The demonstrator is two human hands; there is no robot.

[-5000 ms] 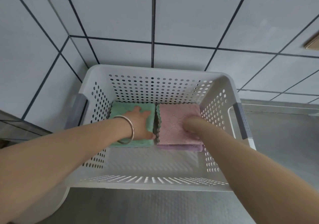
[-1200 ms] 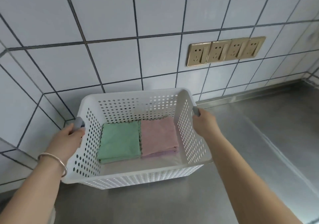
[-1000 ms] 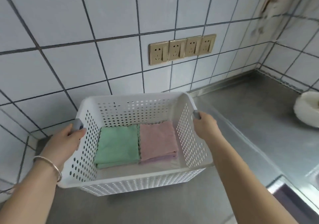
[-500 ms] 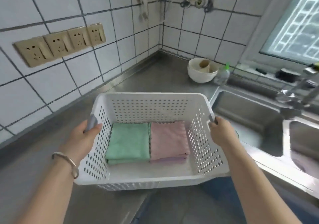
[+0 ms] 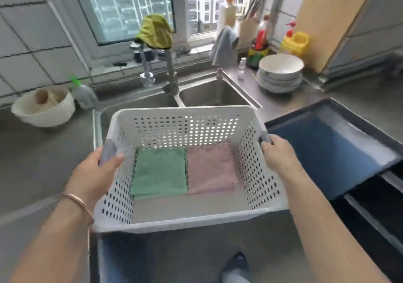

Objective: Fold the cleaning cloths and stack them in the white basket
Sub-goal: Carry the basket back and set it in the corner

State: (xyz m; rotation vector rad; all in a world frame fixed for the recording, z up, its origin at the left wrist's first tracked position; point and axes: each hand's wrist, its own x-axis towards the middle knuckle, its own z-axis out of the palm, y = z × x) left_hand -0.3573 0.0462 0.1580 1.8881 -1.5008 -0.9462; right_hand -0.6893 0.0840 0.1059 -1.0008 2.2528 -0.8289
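I hold the white perforated basket [image 5: 187, 220] in the air in front of me, over the edge of the steel counter and sink. My left hand [image 5: 96, 173] grips its grey left handle and my right hand [image 5: 278, 154] grips its grey right handle. Inside, against the far wall, lie two folded stacks side by side: green cloths [image 5: 160, 171] on the left and pink cloths [image 5: 210, 168] on the right, with a purple layer showing under the pink. The near half of the basket floor is bare.
A double steel sink [image 5: 216, 96] with a tap [image 5: 170, 73] lies behind the basket. A white bowl [image 5: 43, 107] stands at left, stacked white bowls [image 5: 280, 73] at right. A dark blue tray [image 5: 331, 149] juts out at right. Bottles line the window sill.
I lifted the basket by both handles from the tiled corner and turned right with it; it now hangs in front of the sink and window. The cloths stay put.
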